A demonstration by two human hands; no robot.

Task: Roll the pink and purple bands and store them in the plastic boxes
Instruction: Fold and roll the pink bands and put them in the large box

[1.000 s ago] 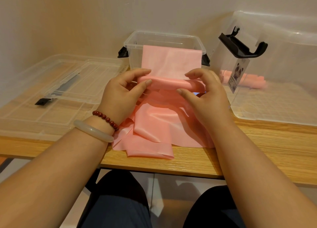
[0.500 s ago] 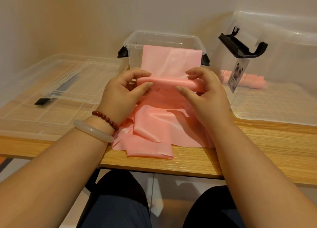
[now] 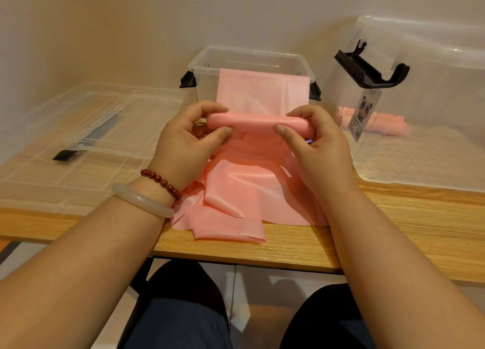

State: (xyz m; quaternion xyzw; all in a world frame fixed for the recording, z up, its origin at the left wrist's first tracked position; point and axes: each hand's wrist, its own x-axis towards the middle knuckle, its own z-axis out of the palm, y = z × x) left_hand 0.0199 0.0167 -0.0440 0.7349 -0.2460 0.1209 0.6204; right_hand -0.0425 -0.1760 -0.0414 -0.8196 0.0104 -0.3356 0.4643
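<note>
While the roll is held: left hand (image 3: 189,136) and right hand (image 3: 315,141) each grip one end of the rolled part of the pink band (image 3: 257,123), thumbs below and fingers curled over the top, likely so both ends turn together and the roll comes out even.
Pink band: at the middle of the view, raised just above the counter (image 3: 393,217). A flat stretch runs toward 12 o'clock and hangs over the front wall of the small box (image 3: 199,68), probably to keep it smooth. Slack lies heaped toward 6 o'clock.
Small box: open, at 12 o'clock, just behind the hands.
Large box (image 3: 433,160): open, at 2 o'clock, with pink rolls (image 3: 388,124) inside, seemingly finished ones.
Lid (image 3: 86,128): flat at 9 o'clock, out of the way.
Purple band: none in view.
Progress: rolling seems midway, with much band loose.
</note>
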